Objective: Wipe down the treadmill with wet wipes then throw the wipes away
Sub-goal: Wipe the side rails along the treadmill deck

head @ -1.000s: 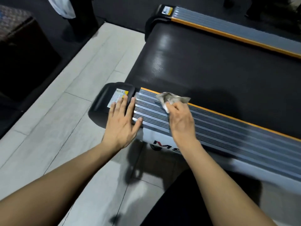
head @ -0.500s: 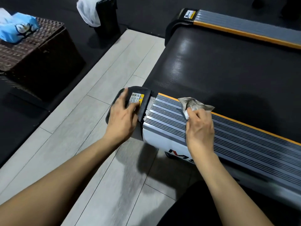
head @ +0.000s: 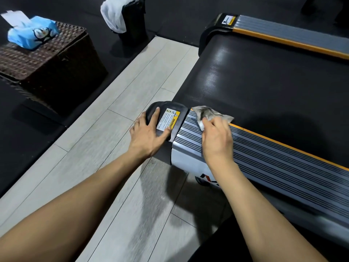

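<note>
**Wiping the near side rail at its rear end**

Pale plank floor (head: 120, 140) runs between dark mats, with the treadmill (head: 264, 87) lying low across the right of the view. Its black belt sits between two ribbed grey side rails edged in orange. The right hand (head: 217, 140) presses a crumpled, greyed wipe (head: 211, 113) onto the near rail (head: 273, 163), right at the rail's end beside the black end cap (head: 170, 112). The fingers curl over the wipe, so this grip is closed on it. The left hand (head: 149, 137) lies flat and spread on the end cap, thumb on the yellow warning label (head: 169, 120), holding nothing; it seems to steady the body.

Step in hand, judged from the layout: wiping, on the near rail's end. The wipe looks soiled already. A likely next move is to carry it over the end cap, which calls for the left hand to lift clear, or to run it back along the ribs with firm downward pressure so it reaches the grooves. The belt and the far rail (head: 283, 33) may need a pass too; whether they have had one cannot be told.

Around: a dark wicker box (head: 56, 69) at upper left carries a blue wipe pack (head: 32, 35) with a sheet standing out. Beyond it stands a black bin (head: 132, 21) with a white liner, well apart from the hands, across the floor strip. Nothing lies between hands and bin except open floor, though reaching it would mean rising from the treadmill.
</note>
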### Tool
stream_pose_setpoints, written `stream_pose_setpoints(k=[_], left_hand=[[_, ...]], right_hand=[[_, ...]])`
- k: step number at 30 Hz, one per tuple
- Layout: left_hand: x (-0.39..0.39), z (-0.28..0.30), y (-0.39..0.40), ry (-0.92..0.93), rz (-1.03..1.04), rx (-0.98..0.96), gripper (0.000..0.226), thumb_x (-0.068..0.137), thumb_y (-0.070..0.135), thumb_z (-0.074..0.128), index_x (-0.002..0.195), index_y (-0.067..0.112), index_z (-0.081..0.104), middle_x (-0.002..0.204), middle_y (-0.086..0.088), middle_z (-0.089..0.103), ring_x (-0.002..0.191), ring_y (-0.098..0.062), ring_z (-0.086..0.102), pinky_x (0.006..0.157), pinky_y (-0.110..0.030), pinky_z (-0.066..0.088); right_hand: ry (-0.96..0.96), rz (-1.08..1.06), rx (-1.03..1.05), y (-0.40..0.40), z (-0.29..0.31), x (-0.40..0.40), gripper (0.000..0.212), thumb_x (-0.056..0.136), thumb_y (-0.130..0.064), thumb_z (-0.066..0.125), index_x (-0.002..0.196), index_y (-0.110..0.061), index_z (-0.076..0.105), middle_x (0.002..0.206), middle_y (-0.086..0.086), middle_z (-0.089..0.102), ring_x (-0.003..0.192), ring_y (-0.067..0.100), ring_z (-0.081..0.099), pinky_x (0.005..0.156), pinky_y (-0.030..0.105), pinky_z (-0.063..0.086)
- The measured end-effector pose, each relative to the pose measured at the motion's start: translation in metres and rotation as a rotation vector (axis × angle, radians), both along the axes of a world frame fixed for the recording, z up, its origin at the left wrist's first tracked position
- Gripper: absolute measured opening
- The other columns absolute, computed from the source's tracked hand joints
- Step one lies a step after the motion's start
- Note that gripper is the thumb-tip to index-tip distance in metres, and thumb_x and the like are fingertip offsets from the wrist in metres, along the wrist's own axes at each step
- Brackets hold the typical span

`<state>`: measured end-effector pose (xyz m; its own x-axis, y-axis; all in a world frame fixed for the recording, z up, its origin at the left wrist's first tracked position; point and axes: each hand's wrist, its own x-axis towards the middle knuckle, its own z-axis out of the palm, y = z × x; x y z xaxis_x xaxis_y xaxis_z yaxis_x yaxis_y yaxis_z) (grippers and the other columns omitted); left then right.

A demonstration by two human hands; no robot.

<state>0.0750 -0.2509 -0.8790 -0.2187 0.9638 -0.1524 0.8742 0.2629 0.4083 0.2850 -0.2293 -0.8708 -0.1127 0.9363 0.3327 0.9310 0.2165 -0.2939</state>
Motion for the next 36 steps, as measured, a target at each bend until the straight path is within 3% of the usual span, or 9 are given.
stream_pose_setpoints(k=[5, 10, 14, 17, 21, 24, 28, 32, 36], left_hand=[[-0.003, 0.001, -0.001, -0.019, -0.003, 0.004, 0.090, 0.077, 0.080, 0.027, 0.158, 0.042, 0.014, 0.164, -0.017, 0.019, 0.147, -0.040, 0.024, 0.118, -0.057, 0.022], [-0.009, 0.002, 0.001, -0.043, -0.001, 0.018, 0.074, 0.087, 0.067, 0.022, 0.157, 0.045, 0.018, 0.161, -0.014, 0.025, 0.142, -0.041, 0.029, 0.118, -0.052, 0.023], [-0.014, 0.007, 0.001, -0.008, -0.055, 0.084, 0.066, 0.093, 0.049, 0.027, 0.157, 0.032, 0.030, 0.149, -0.015, 0.035, 0.128, -0.040, 0.038, 0.112, -0.051, 0.033], [-0.014, 0.011, 0.003, 0.020, -0.091, 0.123, 0.057, 0.098, 0.039, 0.040, 0.152, 0.022, 0.038, 0.142, -0.016, 0.042, 0.124, -0.040, 0.041, 0.108, -0.052, 0.036], [-0.011, 0.010, 0.000, 0.006, -0.149, 0.179, 0.047, 0.094, 0.031, 0.040, 0.139, 0.018, 0.049, 0.137, -0.014, 0.047, 0.119, -0.040, 0.046, 0.106, -0.051, 0.038], [-0.011, 0.011, -0.004, 0.007, -0.159, 0.191, 0.047, 0.093, 0.030, 0.036, 0.135, 0.018, 0.053, 0.136, -0.014, 0.049, 0.117, -0.040, 0.048, 0.105, -0.051, 0.039], [-0.008, 0.016, -0.010, 0.017, -0.191, 0.221, 0.040, 0.096, 0.021, 0.040, 0.133, 0.016, 0.054, 0.136, -0.013, 0.050, 0.115, -0.039, 0.050, 0.100, -0.051, 0.041], [0.002, 0.022, -0.013, -0.002, -0.229, 0.261, 0.046, 0.092, 0.020, 0.038, 0.133, 0.013, 0.056, 0.136, -0.015, 0.051, 0.112, -0.042, 0.052, 0.098, -0.053, 0.043], [0.019, 0.025, -0.013, 0.021, -0.257, 0.311, 0.050, 0.088, 0.029, 0.033, 0.128, 0.013, 0.058, 0.130, -0.018, 0.055, 0.109, -0.044, 0.054, 0.094, -0.055, 0.044]], right_hand=[[-0.022, 0.106, 0.003, 0.001, 0.008, -0.034, 0.027, 0.081, 0.004, 0.062, 0.105, -0.005, 0.070, 0.098, 0.012, 0.061, 0.093, 0.033, 0.055, 0.081, 0.040, 0.048], [-0.133, 0.366, 0.006, -0.028, 0.006, -0.022, 0.040, 0.069, 0.003, 0.071, 0.107, -0.010, 0.071, 0.096, 0.009, 0.063, 0.089, 0.031, 0.059, 0.065, 0.036, 0.051], [-0.219, 0.205, -0.081, 0.025, 0.019, -0.010, 0.033, 0.085, 0.005, 0.059, 0.113, -0.008, 0.069, 0.110, 0.011, 0.060, 0.103, 0.031, 0.054, 0.082, 0.040, 0.048], [-0.230, 0.201, -0.084, 0.031, 0.028, -0.018, 0.033, 0.083, 0.008, 0.055, 0.111, -0.003, 0.068, 0.110, 0.014, 0.060, 0.105, 0.034, 0.053, 0.090, 0.042, 0.046], [-0.112, 0.348, -0.049, -0.025, 0.011, -0.029, 0.031, 0.069, 0.004, 0.065, 0.098, -0.006, 0.072, 0.095, 0.012, 0.062, 0.092, 0.034, 0.058, 0.072, 0.040, 0.056], [-0.129, 0.480, -0.056, -0.045, 0.003, -0.011, 0.039, 0.071, 0.005, 0.066, 0.105, -0.012, 0.070, 0.101, 0.007, 0.061, 0.097, 0.031, 0.057, 0.069, 0.039, 0.056], [-0.077, 0.199, -0.104, -0.026, 0.009, -0.005, 0.033, 0.077, 0.003, 0.071, 0.107, -0.010, 0.073, 0.103, 0.008, 0.063, 0.101, 0.031, 0.056, 0.073, 0.037, 0.052], [-0.127, 0.483, 0.059, -0.055, 0.003, -0.013, 0.034, 0.075, 0.001, 0.058, 0.102, -0.012, 0.074, 0.091, 0.008, 0.062, 0.085, 0.028, 0.054, 0.067, 0.037, 0.044], [-0.195, 0.596, 0.070, -0.068, 0.012, 0.050, 0.034, 0.074, 0.006, 0.067, 0.100, -0.015, 0.075, 0.096, 0.006, 0.062, 0.089, 0.026, 0.050, 0.071, 0.039, 0.046]])
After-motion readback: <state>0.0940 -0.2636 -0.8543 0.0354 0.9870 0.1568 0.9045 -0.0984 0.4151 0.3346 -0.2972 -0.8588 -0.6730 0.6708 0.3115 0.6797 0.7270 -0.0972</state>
